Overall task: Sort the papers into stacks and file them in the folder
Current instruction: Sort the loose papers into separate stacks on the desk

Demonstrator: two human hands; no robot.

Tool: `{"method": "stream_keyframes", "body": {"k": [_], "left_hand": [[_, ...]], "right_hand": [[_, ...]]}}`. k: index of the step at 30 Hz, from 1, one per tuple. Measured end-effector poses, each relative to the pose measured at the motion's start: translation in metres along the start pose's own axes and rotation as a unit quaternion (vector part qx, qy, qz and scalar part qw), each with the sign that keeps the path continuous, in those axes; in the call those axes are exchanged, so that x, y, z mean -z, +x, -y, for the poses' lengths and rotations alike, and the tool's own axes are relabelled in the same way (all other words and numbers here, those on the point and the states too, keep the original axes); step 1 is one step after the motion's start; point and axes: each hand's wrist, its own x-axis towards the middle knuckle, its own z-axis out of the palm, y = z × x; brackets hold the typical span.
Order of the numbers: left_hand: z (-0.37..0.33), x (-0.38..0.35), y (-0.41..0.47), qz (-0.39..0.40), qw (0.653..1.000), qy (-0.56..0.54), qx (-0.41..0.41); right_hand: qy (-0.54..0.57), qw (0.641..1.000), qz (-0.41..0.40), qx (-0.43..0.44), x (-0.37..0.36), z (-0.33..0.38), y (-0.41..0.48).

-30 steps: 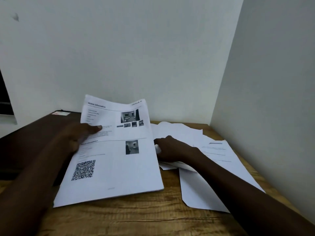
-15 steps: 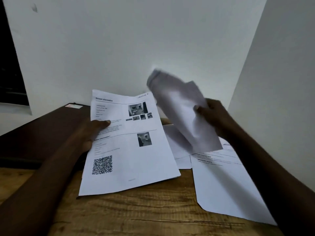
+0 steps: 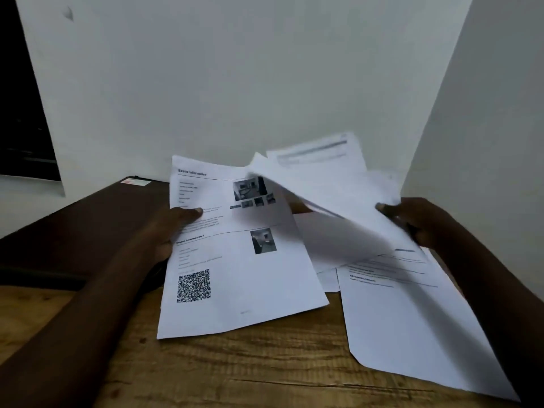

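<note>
QR sheet [image 3: 235, 260] lay at the middle of the desk [image 3: 235, 378]. Your left hand [image 3: 167, 228] pinched its left edge, thumb on top, likely steadying that stack. Your right hand [image 3: 418, 222] gripped lifted sheets [image 3: 338, 213] above loose papers [image 3: 412, 334] near the right edge, probably mid-sort.

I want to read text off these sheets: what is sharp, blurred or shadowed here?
Head view: the QR-code sheet in the left hand is fairly sharp, headings legible; the lifted sheets in the right hand are motion-blurred; their shadow falls across printed lines on the flat sheet; lighting is dim.
</note>
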Motion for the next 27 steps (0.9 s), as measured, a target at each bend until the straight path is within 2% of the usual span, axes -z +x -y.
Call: {"method": "stream_keyframes", "body": {"k": [2,4,7,10,12,14,16,19,23,27], "left_hand": [[0.001,0.000,0.001,-0.004,1.000,0.008,0.002],[0.001,0.000,0.003,-0.011,1.000,0.013,0.011],[0.000,0.000,0.006,-0.021,0.999,0.029,0.033],[-0.003,0.000,0.003,-0.021,0.998,0.034,0.048],[-0.006,0.002,0.001,-0.009,0.998,0.036,0.059],[-0.008,0.003,0.000,-0.006,0.997,0.037,0.071],[-0.010,0.003,-0.001,-0.010,0.997,0.037,0.072],[-0.012,0.000,-0.004,-0.023,0.997,0.029,0.070],[-0.008,0.003,-0.004,-0.040,0.997,0.010,0.062],[-0.005,0.004,0.001,-0.043,0.998,-0.008,0.048]], "right_hand": [[-0.167,0.985,-0.038,-0.018,0.017,-0.011,0.003],[-0.270,0.962,-0.026,-0.021,0.028,-0.020,0.001],[-0.406,0.910,-0.069,0.038,0.030,-0.024,0.000],[-0.404,0.876,-0.190,0.184,0.020,-0.009,-0.005],[-0.321,0.850,-0.291,0.299,0.007,0.009,-0.012],[-0.198,0.820,-0.322,0.429,-0.019,0.030,-0.034],[-0.185,0.777,-0.276,0.535,-0.054,0.037,-0.059],[-0.267,0.731,-0.139,0.613,-0.106,0.013,-0.082],[-0.362,0.702,-0.006,0.614,-0.135,-0.023,-0.090],[-0.366,0.683,0.092,0.625,-0.135,-0.034,-0.089]]}}
